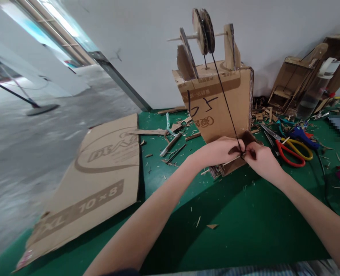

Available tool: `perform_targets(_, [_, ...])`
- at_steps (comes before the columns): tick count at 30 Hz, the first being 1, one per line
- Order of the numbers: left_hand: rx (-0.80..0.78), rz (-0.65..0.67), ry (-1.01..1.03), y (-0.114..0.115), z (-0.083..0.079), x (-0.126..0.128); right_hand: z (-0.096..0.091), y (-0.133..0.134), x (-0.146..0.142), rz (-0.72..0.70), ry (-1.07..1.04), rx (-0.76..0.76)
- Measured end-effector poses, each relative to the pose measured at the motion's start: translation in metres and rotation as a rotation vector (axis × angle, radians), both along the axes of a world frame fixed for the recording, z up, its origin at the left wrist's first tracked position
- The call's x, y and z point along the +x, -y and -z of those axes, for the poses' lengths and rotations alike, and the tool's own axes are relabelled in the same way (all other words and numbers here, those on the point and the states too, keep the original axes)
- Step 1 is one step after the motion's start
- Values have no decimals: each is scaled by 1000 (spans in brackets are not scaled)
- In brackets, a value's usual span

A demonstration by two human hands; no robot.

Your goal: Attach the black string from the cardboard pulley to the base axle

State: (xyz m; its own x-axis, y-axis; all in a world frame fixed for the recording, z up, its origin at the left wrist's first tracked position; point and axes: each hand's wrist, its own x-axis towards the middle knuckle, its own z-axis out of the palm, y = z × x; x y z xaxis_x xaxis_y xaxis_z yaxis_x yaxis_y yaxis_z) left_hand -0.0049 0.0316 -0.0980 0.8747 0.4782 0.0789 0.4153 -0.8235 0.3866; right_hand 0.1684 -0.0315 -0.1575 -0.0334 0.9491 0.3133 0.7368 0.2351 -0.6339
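Note:
A cardboard box model (215,101) stands upright against the wall, with a cardboard pulley wheel (200,32) on a thin stick held between two cardboard posts. From the wheel a black string (225,96) runs down the front to a small open cardboard tray (234,165) at the base. My left hand (225,149) pinches the string's lower end from the left. Close beside it, my right hand (256,155) is closed at the same knot from the right. The fingertips of both hands nearly meet there, and the exact grip is partly hidden.
Scissors with red and yellow handles (293,153) and a blue glue gun (303,137) lie to the right. Behind them stand a clear bottle (316,90) and more cardboard pieces (293,76). A large cardboard sheet (101,168) overhangs the table's left edge. Scraps litter the green table (244,230).

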Motion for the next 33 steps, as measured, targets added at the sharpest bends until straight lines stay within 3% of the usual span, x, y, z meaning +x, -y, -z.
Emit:
perform_targets(5, [-93,-60,43,4,-2,3,-3,3,0,6,-104,80])
perform_targets(11, [-134,-161,106,4,6,9,-6,7,-6,2,-515,-204])
perform_targets(19, [-74,-210,119,6,8,10,-3,6,-8,-20,-709,-223])
perform_targets(23, [-110,-199,165,5,8,8,0,5,-6,-104,-711,-232])
perform_targets(28, [-95,-153,151,3,6,6,1,3,-2,-96,-635,-217])
perform_targets(31, [-114,-139,137,3,3,5,0,3,0,-81,-472,-127])
perform_targets(33, [-140,-146,138,4,3,6,0,4,1,-51,-257,-1])
